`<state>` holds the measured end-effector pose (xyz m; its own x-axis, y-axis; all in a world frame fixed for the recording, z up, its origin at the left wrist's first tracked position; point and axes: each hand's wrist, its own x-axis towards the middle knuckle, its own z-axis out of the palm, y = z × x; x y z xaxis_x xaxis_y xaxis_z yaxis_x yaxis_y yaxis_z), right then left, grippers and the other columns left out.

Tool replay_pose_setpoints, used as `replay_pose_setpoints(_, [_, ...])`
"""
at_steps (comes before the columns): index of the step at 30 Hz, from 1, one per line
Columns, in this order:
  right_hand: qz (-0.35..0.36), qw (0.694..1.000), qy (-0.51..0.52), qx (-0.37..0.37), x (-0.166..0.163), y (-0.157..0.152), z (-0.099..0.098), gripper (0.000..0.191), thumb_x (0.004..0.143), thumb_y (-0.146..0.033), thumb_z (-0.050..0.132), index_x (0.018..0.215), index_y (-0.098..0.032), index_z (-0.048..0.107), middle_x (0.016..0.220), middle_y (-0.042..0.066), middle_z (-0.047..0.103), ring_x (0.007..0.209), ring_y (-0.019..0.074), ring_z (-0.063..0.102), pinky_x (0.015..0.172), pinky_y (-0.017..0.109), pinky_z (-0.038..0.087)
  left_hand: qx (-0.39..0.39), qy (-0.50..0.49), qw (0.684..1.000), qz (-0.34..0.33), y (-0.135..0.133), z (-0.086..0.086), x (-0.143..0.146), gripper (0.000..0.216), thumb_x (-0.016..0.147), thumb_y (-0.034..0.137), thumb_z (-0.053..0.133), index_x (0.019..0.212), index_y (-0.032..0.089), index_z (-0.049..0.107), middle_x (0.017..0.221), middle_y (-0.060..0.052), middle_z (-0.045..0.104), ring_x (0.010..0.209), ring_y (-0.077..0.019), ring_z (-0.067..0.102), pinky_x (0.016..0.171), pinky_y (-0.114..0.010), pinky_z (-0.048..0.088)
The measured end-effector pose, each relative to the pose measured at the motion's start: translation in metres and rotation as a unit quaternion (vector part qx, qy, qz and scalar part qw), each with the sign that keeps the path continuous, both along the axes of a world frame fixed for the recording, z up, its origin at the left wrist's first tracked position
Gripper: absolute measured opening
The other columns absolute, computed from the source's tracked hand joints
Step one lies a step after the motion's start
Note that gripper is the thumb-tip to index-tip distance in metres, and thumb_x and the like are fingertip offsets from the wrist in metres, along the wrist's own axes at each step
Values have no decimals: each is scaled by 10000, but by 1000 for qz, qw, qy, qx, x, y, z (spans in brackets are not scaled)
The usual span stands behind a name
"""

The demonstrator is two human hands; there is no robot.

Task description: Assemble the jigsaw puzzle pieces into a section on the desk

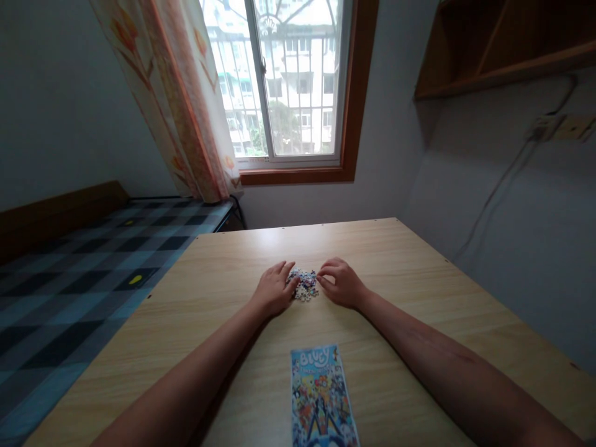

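Puzzle pieces [305, 287] lie heaped in a small pile on a pale wooden table [246, 248], whose top reaches out on all sides of the pile. Well off to the left of the pile is a bed [93, 279] with a checked cover. Far beyond the pile, and above it, is a window [298, 81] in a brown frame, with bars and a pale building outside. A flowered curtain [172, 93] hangs beyond the pile to the left, and a brown shelf [503, 77] is high up to its right, with a wall socket [570, 127] below the shelf. On the person's side of the pile, well apart from it, a colourful picture sheet [321, 397] marked "Bluey" lies flat.

The left hand [277, 290] rests at the pile's left edge, open, palm down, fingers parted, thumb and fingertips against the pieces. The right hand [342, 284] is at the pile's right edge, fingers curled in toward the thumb; I cannot tell whether a piece is pinched there. The single pieces are many-coloured, with some pale ones on the person's side of the pile.
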<state>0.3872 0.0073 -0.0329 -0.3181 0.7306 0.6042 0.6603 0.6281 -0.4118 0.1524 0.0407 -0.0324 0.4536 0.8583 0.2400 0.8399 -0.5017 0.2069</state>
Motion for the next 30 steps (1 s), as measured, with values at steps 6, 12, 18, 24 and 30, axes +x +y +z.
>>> replay_pose_setpoints(6, [96, 995, -26, -21, 1, -12, 3, 164, 878, -314, 666, 793, -203, 753, 823, 56, 687, 797, 163, 618, 783, 289, 487, -29, -6, 996, -89, 19, 12, 13, 514, 1024, 423, 288, 1417, 200, 533, 1462, -97, 526, 1368, -218, 452, 1161, -406, 320])
replay_pose_setpoints(12, [119, 991, -47, -35, 5, -12, 6, 267, 927, -337, 598, 753, -212, 757, 806, 54, 701, 782, 159, 624, 781, 290, 486, -55, 30, 986, -153, 16, 14, 14, 477, 1030, 415, 288, 1426, 295, 526, 1525, -68, 455, 1430, -226, 368, 1182, -464, 266])
replay_pose_setpoints(18, [128, 989, -70, -37, 5, -15, 10, 276, 929, -323, 574, 740, -213, 743, 805, 53, 709, 786, 165, 619, 785, 293, 481, -59, 51, 980, -186, 12, 11, 14, 469, 1032, 452, 304, 1441, 331, 501, 1570, -74, 384, 1464, -253, 312, 1201, -508, 211])
replay_pose_setpoints(24, [105, 989, -93, -35, 12, -15, 10, 299, 910, -241, 555, 636, -201, 667, 751, 43, 691, 749, 158, 603, 769, 287, 463, -57, 57, 980, -184, 12, 11, 14, 476, 1034, 425, 301, 1446, 297, 501, 1567, -80, 388, 1463, -246, 316, 1208, -461, 234])
replay_pose_setpoints(30, [-24, 992, -123, -29, 26, 0, 3, 291, 900, -235, 552, 638, -181, 667, 745, 54, 683, 750, 162, 596, 764, 280, 446, -47, 62, 977, -197, -2, 16, 16, 479, 1032, 408, 315, 1456, 259, 480, 1557, -91, 402, 1451, -258, 339, 1202, -448, 265])
